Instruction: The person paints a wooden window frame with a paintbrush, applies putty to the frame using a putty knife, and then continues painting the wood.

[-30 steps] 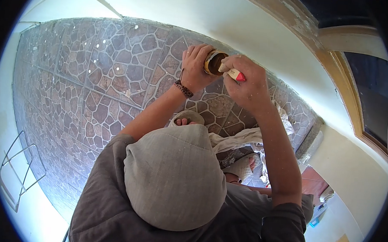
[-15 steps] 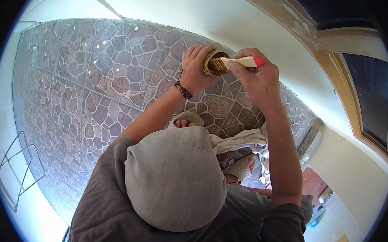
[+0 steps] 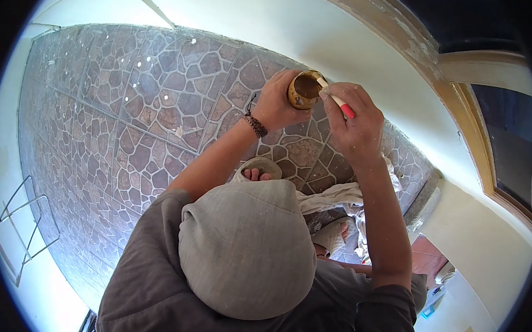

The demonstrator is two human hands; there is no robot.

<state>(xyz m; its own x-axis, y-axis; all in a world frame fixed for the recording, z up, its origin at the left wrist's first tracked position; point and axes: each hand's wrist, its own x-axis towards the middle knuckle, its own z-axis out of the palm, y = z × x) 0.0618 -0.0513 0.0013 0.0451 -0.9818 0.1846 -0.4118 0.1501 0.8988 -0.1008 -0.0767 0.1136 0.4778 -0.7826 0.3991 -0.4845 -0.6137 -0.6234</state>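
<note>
My left hand [image 3: 279, 106] is wrapped round a small can [image 3: 304, 90] with brown liquid inside, its mouth tilted toward the camera. In my right hand [image 3: 358, 119] is a paintbrush [image 3: 342, 106] with a pale handle and a red end, pinched between thumb and fingers. The brush's front part lies at the can's right rim; its bristles are mostly hidden there.
Stone-patterned floor tiles [image 3: 179, 103] spread below, with white spots. A pale wall [image 3: 366, 57] runs behind the can, and a wooden window frame [image 3: 478, 134] is at the right. Cloth [image 3: 336, 196] lies near the feet. A wire rack [image 3: 28, 233] stands at the left.
The brush has swung from lying across the can's mouth to its right rim, its red end now pointing lower. The can has shifted slightly right and shows more of its outer side.
</note>
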